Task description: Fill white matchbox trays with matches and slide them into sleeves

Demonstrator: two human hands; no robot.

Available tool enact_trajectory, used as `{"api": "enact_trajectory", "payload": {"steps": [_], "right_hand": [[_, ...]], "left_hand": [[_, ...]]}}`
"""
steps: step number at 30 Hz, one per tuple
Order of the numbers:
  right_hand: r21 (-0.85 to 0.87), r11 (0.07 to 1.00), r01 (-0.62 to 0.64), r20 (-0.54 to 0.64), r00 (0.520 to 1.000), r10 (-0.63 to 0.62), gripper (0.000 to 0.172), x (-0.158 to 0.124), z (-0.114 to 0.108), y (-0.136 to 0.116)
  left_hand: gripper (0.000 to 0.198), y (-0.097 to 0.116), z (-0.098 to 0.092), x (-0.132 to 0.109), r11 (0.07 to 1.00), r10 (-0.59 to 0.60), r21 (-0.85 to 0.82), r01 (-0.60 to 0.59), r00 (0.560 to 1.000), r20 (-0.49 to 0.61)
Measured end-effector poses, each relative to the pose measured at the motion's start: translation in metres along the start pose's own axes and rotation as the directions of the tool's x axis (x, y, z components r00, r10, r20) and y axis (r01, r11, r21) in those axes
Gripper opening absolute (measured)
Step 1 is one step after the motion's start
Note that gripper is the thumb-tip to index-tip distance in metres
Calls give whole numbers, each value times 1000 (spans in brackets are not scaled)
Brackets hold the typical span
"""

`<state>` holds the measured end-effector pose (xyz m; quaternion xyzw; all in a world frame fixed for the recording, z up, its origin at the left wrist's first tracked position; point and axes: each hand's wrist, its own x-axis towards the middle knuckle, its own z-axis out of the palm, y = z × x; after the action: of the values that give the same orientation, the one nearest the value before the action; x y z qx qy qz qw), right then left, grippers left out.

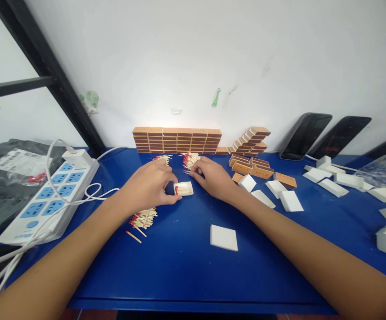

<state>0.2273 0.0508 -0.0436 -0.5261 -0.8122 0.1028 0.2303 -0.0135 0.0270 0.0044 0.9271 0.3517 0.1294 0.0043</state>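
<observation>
Left hand (154,183) at the tray (188,185), right hand (215,178) at the far pile (192,160).
From my end I see the small white tray on the blue table (176,271), between my two hands, some red-tipped matches lying inside. My left thumb and finger are parted by about the tray's breadth, gripping its left end. My right thumb and fingertips are drawn nearly together at the near edge of the far pile; I cannot tell whether they have hold of a match. A near pile (144,218) lies below my left wrist, two loose matches beside it. A white piece (224,238) lies nearer me, to the right. Matchboxes (178,140) stand stacked against the wall (193,53), and two phones (341,135) lean to their right. A power strip (76,161) sits at left.
</observation>
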Motion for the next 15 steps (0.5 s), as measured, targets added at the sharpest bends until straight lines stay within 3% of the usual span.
{"api": "enact_trajectory", "payload": {"steps": [5,15], "right_hand": [[-7,1000,15,-63,998,-15,4,1,-3,4],[-49,998,-39,-10,999,39,10,6,1,9]], "left_hand": [[24,2,-2,0,1000,-11,0,11,1000,6],[22,-1,0,0,1000,1,5,-1,1000,-1]]}}
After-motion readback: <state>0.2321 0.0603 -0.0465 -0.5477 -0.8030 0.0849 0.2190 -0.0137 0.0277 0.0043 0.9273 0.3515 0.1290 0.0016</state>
